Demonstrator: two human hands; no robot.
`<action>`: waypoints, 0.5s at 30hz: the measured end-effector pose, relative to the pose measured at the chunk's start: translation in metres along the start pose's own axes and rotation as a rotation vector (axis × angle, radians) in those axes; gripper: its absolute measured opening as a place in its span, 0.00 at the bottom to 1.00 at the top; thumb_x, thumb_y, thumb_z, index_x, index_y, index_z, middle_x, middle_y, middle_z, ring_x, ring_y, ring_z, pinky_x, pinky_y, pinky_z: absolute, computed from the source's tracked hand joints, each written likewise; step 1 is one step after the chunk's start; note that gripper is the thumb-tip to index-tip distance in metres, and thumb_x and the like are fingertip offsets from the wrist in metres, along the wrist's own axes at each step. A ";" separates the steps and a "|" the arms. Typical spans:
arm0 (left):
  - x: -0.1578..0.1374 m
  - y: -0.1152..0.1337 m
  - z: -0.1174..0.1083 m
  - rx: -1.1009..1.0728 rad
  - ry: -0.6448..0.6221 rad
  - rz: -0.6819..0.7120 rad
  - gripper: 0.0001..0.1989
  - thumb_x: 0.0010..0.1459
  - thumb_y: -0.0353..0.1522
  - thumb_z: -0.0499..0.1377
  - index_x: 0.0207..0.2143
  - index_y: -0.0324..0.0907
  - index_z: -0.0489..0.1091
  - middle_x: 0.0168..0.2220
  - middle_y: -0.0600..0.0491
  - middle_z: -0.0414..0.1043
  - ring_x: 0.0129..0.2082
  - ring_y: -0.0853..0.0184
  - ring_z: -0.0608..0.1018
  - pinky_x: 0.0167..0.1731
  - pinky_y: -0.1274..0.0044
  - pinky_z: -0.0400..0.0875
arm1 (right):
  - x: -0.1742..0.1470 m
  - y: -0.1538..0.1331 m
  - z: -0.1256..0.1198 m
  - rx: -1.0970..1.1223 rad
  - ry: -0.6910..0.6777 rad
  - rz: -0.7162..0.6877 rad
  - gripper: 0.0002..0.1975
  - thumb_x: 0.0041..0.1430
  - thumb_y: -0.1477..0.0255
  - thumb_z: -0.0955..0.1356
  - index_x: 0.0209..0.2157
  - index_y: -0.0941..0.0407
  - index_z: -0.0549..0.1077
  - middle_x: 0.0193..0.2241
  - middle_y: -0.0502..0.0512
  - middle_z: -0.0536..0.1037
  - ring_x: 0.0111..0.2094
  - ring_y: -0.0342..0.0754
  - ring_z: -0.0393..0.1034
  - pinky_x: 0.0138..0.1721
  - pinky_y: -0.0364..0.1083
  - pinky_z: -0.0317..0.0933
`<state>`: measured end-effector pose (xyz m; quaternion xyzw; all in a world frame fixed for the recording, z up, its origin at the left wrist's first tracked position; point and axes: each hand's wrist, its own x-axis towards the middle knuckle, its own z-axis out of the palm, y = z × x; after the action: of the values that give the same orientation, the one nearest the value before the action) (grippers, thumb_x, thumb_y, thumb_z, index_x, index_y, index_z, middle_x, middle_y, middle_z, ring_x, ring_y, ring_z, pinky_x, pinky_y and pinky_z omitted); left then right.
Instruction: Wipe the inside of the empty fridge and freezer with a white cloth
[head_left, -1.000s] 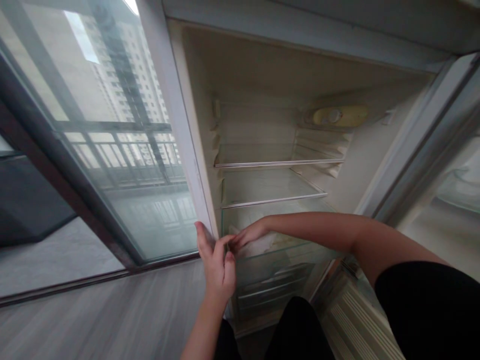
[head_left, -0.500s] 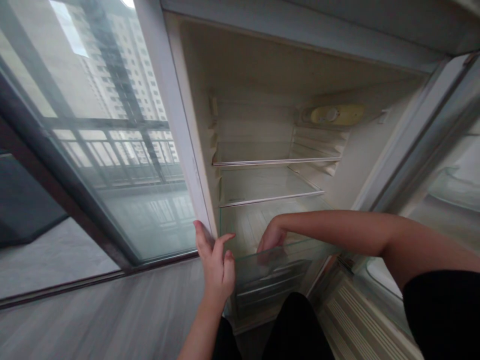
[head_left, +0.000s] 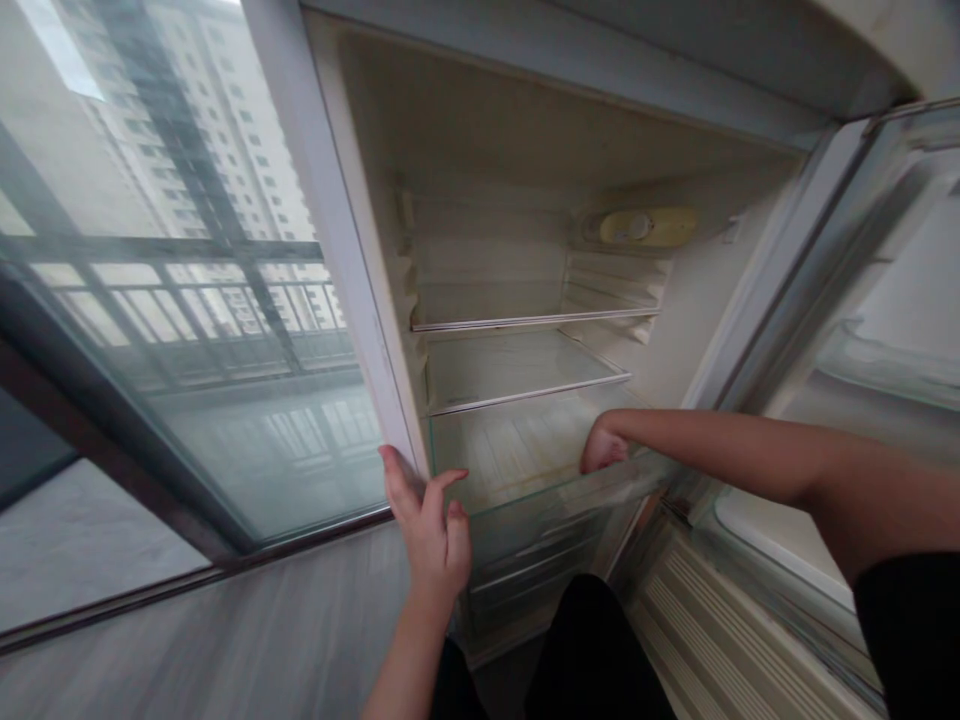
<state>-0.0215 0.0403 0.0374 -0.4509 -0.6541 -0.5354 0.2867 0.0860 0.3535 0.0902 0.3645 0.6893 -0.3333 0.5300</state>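
We note the clear drawer (head_left: 517, 535) low in the fridge (head_left: 345, 260), its long axis running left to right before us. Our right hand (head_left: 606, 448) dips behind its front, near the right end; fingertips hidden, grip we cannot tell. Our left hand (head_left: 436, 535), loosely open, fingers spread, grasping nothing, sits at the drawer's left front corner.

Head-worn camera looks forward and down; close to the open refrigerator (head_left: 337, 240)
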 end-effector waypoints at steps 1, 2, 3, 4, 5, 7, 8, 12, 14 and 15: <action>0.000 0.000 0.000 0.007 -0.003 -0.005 0.15 0.64 0.28 0.51 0.48 0.41 0.74 0.77 0.54 0.20 0.76 0.49 0.35 0.72 0.53 0.39 | 0.001 -0.013 0.004 -0.034 -0.038 -0.051 0.14 0.54 0.68 0.75 0.41 0.60 0.77 0.29 0.54 0.80 0.28 0.49 0.76 0.29 0.46 0.69; 0.000 0.001 0.000 0.014 -0.005 -0.008 0.15 0.64 0.28 0.50 0.48 0.41 0.74 0.77 0.54 0.20 0.76 0.49 0.35 0.72 0.53 0.39 | 0.002 -0.030 0.008 -0.079 -0.046 -0.131 0.15 0.53 0.69 0.75 0.42 0.59 0.77 0.30 0.52 0.79 0.28 0.48 0.75 0.29 0.45 0.69; 0.001 0.001 -0.001 0.021 -0.008 -0.010 0.15 0.65 0.28 0.50 0.47 0.41 0.74 0.77 0.54 0.20 0.76 0.49 0.35 0.72 0.53 0.39 | 0.005 -0.050 0.013 -0.133 -0.049 -0.213 0.15 0.52 0.69 0.75 0.42 0.57 0.76 0.30 0.51 0.79 0.29 0.48 0.75 0.30 0.45 0.69; 0.001 0.002 -0.001 0.026 -0.013 -0.011 0.15 0.66 0.29 0.50 0.47 0.41 0.74 0.77 0.54 0.20 0.76 0.49 0.35 0.72 0.53 0.39 | 0.008 -0.073 0.018 -0.185 -0.050 -0.307 0.15 0.52 0.70 0.75 0.43 0.56 0.76 0.31 0.49 0.79 0.29 0.47 0.75 0.31 0.45 0.69; 0.001 0.003 -0.002 0.029 -0.017 -0.010 0.14 0.66 0.29 0.50 0.47 0.41 0.74 0.77 0.54 0.20 0.76 0.49 0.35 0.72 0.54 0.40 | 0.013 -0.096 0.022 -0.205 -0.033 -0.464 0.15 0.53 0.71 0.74 0.44 0.55 0.75 0.33 0.48 0.79 0.32 0.46 0.75 0.32 0.44 0.69; 0.001 0.005 -0.003 0.036 -0.019 -0.016 0.14 0.67 0.30 0.49 0.47 0.41 0.74 0.77 0.54 0.21 0.76 0.50 0.35 0.72 0.55 0.40 | 0.025 -0.144 0.030 -0.253 0.058 -0.807 0.11 0.59 0.71 0.70 0.44 0.55 0.75 0.38 0.48 0.79 0.40 0.45 0.75 0.39 0.43 0.69; 0.001 0.006 -0.003 0.040 -0.020 -0.018 0.15 0.67 0.31 0.49 0.47 0.41 0.73 0.77 0.54 0.21 0.76 0.50 0.36 0.72 0.56 0.41 | 0.032 -0.166 0.033 -0.361 0.179 -0.944 0.08 0.59 0.72 0.69 0.41 0.57 0.76 0.37 0.49 0.79 0.42 0.46 0.75 0.43 0.44 0.69; 0.000 0.008 -0.004 0.069 -0.017 -0.017 0.15 0.68 0.31 0.47 0.47 0.41 0.73 0.77 0.53 0.22 0.76 0.51 0.37 0.72 0.57 0.42 | 0.055 -0.223 0.032 -0.969 0.559 -0.958 0.04 0.56 0.72 0.72 0.29 0.58 0.77 0.33 0.54 0.80 0.50 0.56 0.73 0.59 0.52 0.61; 0.000 0.008 -0.003 0.084 -0.007 -0.013 0.15 0.68 0.31 0.48 0.47 0.41 0.73 0.77 0.52 0.23 0.76 0.51 0.38 0.72 0.56 0.43 | 0.061 -0.229 0.024 -0.998 0.629 -0.918 0.06 0.55 0.70 0.72 0.33 0.58 0.79 0.40 0.59 0.82 0.56 0.60 0.71 0.63 0.55 0.59; 0.000 0.008 -0.003 0.090 -0.004 -0.014 0.15 0.67 0.30 0.48 0.47 0.41 0.73 0.77 0.52 0.23 0.76 0.51 0.38 0.72 0.56 0.43 | 0.063 -0.226 0.017 -0.986 0.649 -0.913 0.09 0.55 0.69 0.72 0.37 0.59 0.80 0.45 0.62 0.81 0.58 0.63 0.69 0.63 0.57 0.58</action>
<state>-0.0148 0.0374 0.0414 -0.4341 -0.6811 -0.5065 0.3018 -0.1099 0.2324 0.0421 -0.1579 0.9636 -0.0481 0.2106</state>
